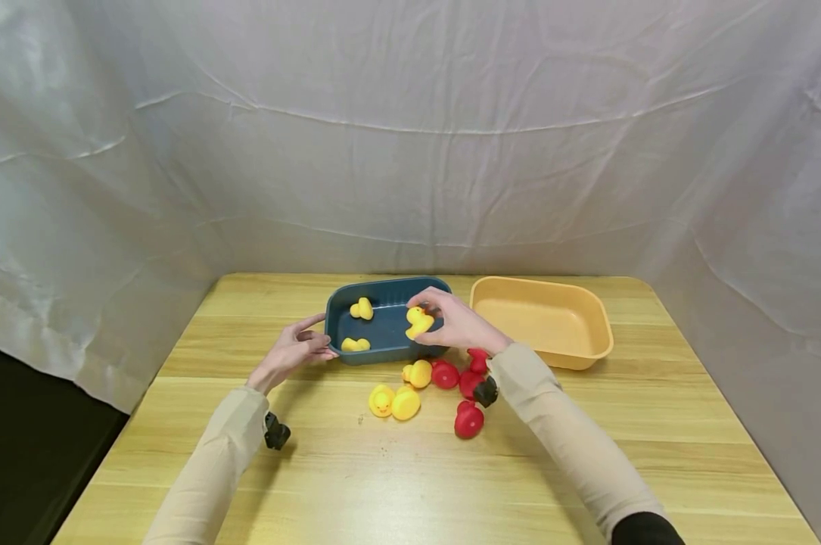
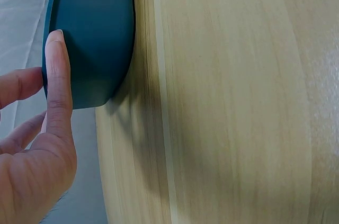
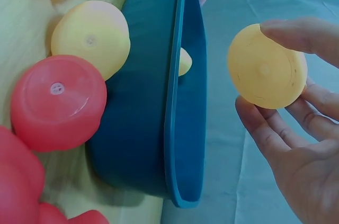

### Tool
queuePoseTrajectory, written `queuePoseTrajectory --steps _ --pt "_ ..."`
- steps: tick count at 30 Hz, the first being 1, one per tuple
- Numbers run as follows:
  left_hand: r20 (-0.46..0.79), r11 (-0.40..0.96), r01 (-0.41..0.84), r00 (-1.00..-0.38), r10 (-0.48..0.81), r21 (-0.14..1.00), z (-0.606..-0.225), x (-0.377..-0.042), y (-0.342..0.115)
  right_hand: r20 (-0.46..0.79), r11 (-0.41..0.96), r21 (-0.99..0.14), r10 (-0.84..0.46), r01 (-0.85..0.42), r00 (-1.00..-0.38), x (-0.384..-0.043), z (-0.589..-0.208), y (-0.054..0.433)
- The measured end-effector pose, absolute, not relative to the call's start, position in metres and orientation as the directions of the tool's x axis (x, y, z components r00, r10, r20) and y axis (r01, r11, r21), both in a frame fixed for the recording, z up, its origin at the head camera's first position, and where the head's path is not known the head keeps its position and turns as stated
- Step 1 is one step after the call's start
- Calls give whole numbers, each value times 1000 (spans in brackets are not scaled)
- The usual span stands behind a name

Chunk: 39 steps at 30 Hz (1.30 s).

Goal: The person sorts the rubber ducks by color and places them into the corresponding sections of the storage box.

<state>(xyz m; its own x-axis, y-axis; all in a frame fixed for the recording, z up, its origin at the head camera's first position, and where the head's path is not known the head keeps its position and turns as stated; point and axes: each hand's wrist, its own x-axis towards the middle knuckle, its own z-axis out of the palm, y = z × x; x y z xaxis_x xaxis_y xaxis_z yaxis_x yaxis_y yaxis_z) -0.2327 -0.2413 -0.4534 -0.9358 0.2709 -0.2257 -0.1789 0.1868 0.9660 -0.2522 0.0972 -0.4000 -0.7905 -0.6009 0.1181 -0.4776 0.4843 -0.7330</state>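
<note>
In the head view, my right hand (image 1: 454, 322) pinches a yellow rubber duck (image 1: 419, 323) above the right part of a dark blue bin (image 1: 383, 354). The right wrist view shows that duck's round flat base (image 3: 265, 68) between thumb and fingertips. My left hand (image 1: 297, 350) grips the bin's left end, its thumb (image 2: 57, 75) against the wall by the rim. Two other yellow ducks, one toward the back (image 1: 362, 309) and one toward the front (image 1: 356, 344), lie inside the bin.
In front of the bin lie several yellow ducks (image 1: 405, 403) and, to their right, several red ducks (image 1: 468, 420), some partly hidden by the right wrist. An orange-yellow bin (image 1: 539, 310) stands right of the blue one. A pale curtain (image 1: 424, 189) hangs behind the wooden table (image 1: 356, 484).
</note>
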Motion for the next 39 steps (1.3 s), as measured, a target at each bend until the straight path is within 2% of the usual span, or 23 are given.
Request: queuePoseTrajectory --steps 17,39 --pt "-229 177 -185 -934 275 967 -454 -233 -244 103 528 -720 -561 -451 -821 -274 -406 73" --pt "-221 182 -176 -937 270 968 -453 -233 -243 1 573 -742 -519 -348 -855 -289 -427 47"
